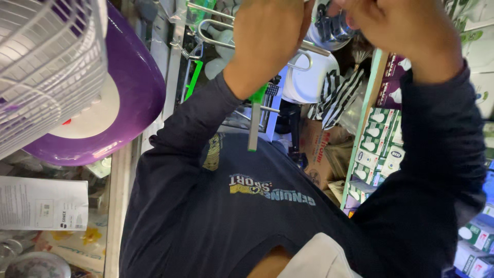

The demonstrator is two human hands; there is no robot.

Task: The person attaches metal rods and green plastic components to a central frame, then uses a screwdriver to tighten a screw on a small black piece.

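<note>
The green-handled tool (253, 121) hangs near the top middle of the view, its handle end tucked under the left hand (267, 38) and its pale flat blade pointing down toward the dark long-sleeved shirt (247, 216). The left hand's grip is pressed together into a fist around the green end. The right hand (406, 33) is raised just beside it, fingers curled in; what it holds, if anything, cannot be told, since the top edge cuts it off and it is blurred.

Both hands sit tight against the upper edge of the frame, with little free room between them. Just behind the left hand run two bare metal hook rods (216, 31); one white round bowl-like item (309, 77) hangs between the hands, and a bundle of black-and-white striped bags (337, 95) sits just right of it.

To the right, a shelf upright with a green edge (363, 118) closes in on the right forearm, packed with many small green-and-white boxes (381, 139), too many and too overlapped to count. To the left, one purple fan (128, 87) with a white wire guard (46, 62) fills the corner, well apart from the hands. One white printed sheet (43, 203) lies at the left edge below it.
</note>
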